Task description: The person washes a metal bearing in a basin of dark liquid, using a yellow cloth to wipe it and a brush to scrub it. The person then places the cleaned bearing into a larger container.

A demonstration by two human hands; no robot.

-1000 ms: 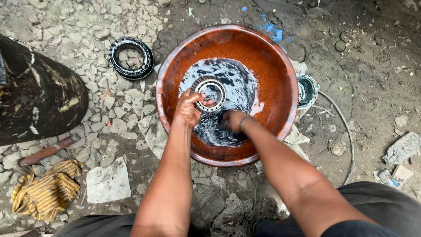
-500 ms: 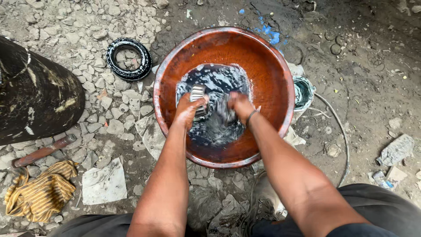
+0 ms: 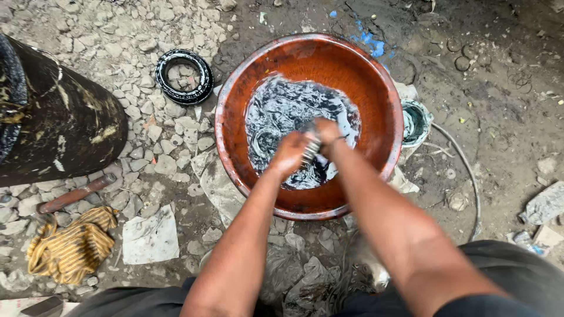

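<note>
Both hands now together at basin centre, vs. apart 1 s ago. Left hand point(image 3: 289, 154) & right hand point(image 3: 326, 134) clamped on ribbed metal bearing point(image 3: 311, 150), lifted partly out of dark liquid point(image 3: 282, 111). Orange basin point(image 3: 376, 100) on ground; black ring point(image 3: 184, 76) at 10 o'clock. Prob. scrubbing phase.
</note>
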